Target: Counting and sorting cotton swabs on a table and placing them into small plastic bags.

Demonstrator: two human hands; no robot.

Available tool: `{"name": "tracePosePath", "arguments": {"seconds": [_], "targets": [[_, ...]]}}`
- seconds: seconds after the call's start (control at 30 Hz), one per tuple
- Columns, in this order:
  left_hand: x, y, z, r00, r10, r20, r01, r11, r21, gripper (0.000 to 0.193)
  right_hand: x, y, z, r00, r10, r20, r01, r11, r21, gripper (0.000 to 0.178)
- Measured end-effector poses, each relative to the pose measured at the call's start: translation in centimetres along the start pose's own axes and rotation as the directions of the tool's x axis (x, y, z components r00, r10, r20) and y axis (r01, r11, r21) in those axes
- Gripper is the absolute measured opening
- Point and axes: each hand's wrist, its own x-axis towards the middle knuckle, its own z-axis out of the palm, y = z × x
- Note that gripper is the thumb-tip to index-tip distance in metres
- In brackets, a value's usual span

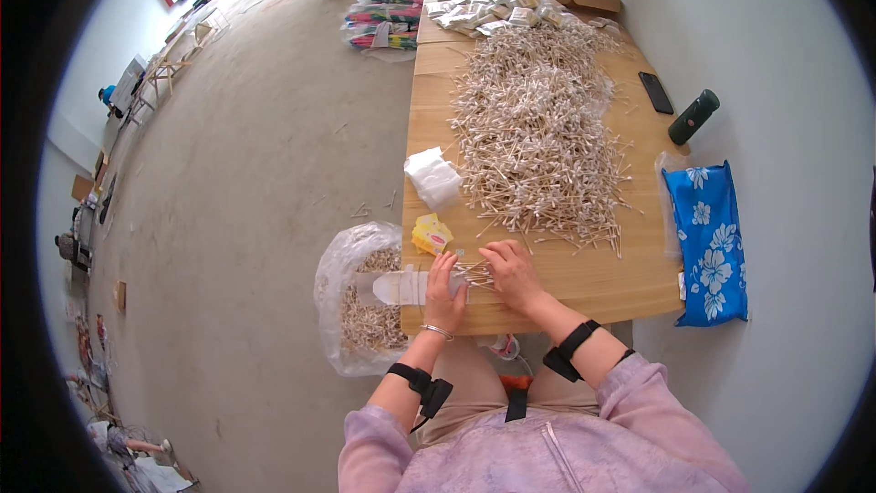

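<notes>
A bunch of cotton swabs point(475, 274) lies between my hands near the front left of the wooden table point(593, 285). My right hand point(516, 276) has its fingers closed on the swabs' right ends. On the other side my left hand point(444, 294) is curled over a clear plastic bag point(401, 288), its thumb and fingers around the bag's end by the swabs. The bag reaches over the table's left edge. Part of the grip is hidden beneath my fingers. Small yellow cards point(431, 234) lie just beyond my left hand.
A large heap of loose cotton swabs point(543, 128) covers the table's middle. White packets point(497, 2) lie behind it. A white stack of bags point(432, 178), a phone point(655, 92), a dark bottle point(693, 117) and a blue flowered pack point(707, 242) lie around it. An open bag of swabs point(333, 269) hangs at the left.
</notes>
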Motion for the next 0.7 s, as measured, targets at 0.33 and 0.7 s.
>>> {"name": "tracePosePath", "arguments": {"seconds": [0.33,0.7], "targets": [[-0.4,0.8,1.2,1.0,0.014,-0.016,-0.013,1.0,0.003,0.067,1.6,2.1,0.3,0.99,0.139,-0.001,-0.138,0.989,-0.046,0.007],[-0.6,-0.4,2.0,0.967,-0.22,-0.128,0.16,0.916,-0.367,0.057,-5.7,-2.9,0.6,0.939,0.015,0.344,0.08,0.962,-0.261,0.074]]}}
